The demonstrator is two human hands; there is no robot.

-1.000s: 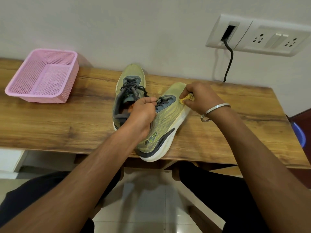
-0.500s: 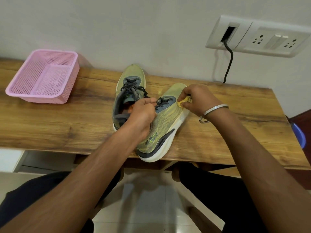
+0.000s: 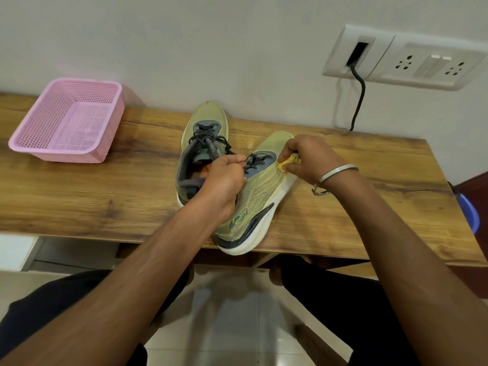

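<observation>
Where the wooden table [image 3: 105, 202] runs to its left end, a pink basket [image 3: 116, 128] stands upright near the wall, its perforated floor in plain view. Right of it, well apart, a yellow-green shoe [image 3: 208, 117] lies flat with its toe to the wall, dark laces tied, an orange insole showing in its opening. The left hand [image 3: 224, 180] comes in over the table's front edge, forearm extended, fingers curled and gripping the second shoe [image 3: 261, 186] at its laced throat. That shoe lies beside the first, tilted so its white sole faces right, its heel overhanging the front edge. A yellow cloth [image 3: 287, 163] is bunched against the shoe's side near the laces. The right hand [image 3: 309, 157] pinches this cloth between thumb and curled fingers, wrist bent inward. A metal bangle [image 3: 338, 171] rings that wrist.
</observation>
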